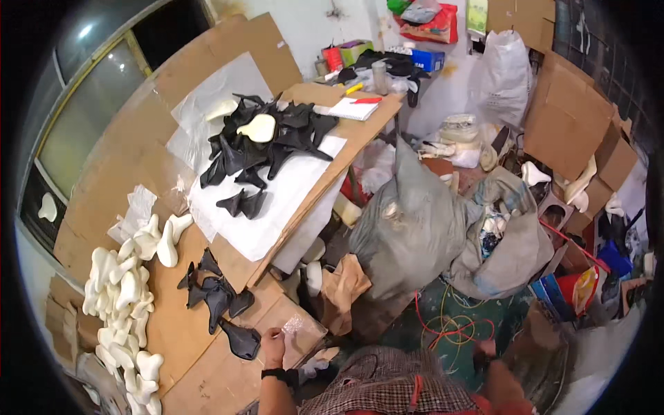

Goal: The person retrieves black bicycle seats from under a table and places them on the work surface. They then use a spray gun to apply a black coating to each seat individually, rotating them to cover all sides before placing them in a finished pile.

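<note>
My left hand, with a black band on its wrist, is over the cardboard at the table's near edge. Its fingers are curled closed, and what they hold, if anything, is too small to make out. Just left of it lies a black bicycle saddle, its narrow end pointing to a small heap of black saddle covers. Low on the right, above the green floor, hangs my right hand; it is dark and smeared, so its fingers do not show clearly.
Cream foam saddle pads are heaped along the table's left side. Farther back, black covers lie on white paper under one cream pad. A notebook is behind. Right of the table stand grey sacks; hoses loop across the floor.
</note>
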The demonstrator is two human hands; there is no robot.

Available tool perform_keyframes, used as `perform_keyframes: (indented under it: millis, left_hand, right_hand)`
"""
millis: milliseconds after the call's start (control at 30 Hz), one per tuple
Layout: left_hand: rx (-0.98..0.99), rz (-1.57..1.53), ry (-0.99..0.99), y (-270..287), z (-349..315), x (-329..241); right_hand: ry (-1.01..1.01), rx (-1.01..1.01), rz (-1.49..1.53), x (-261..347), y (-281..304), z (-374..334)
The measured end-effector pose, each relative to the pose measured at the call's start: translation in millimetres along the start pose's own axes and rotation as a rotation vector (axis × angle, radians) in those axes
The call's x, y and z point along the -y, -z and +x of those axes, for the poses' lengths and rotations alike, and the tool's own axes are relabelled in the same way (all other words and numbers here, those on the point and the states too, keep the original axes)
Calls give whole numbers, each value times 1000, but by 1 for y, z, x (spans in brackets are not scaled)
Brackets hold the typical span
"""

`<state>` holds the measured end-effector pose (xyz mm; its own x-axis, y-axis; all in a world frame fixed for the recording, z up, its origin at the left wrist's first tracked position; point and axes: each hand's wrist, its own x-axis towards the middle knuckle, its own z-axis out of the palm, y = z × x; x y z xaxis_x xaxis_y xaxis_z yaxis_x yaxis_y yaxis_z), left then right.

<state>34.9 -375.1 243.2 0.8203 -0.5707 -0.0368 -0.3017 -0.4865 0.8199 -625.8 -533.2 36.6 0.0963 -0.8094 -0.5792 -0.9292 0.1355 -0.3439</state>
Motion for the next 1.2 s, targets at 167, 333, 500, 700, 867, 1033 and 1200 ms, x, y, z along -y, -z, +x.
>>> perform_keyframes:
  millis: [167,333,500,700,867,1033,1200]
  left_hand:
    - [-125,-259,192,14,-7,37]
    - [-84,-261,301,13,-1,32]
    - [-164,-169,146,-14,5,-67]
    - [-139,-151,296,-110,-13,-117]
    - [24,38,318,-214,-34,-106]
    - [97,-177,598,-318,-72,-72]
    - [299,-741,733,-376,-71,3]
  right_hand:
    - [155,19,180,154,54,80]
    - [238,53,235,263,87,145]
    - [642,-91,41,345,110,225]
    - [708,-83,-266,445,105,354]
    - [489,138,-584,449,104,470]
    - [477,145,-723,398,124,489]
    - [626,249,-494,402,185,452]
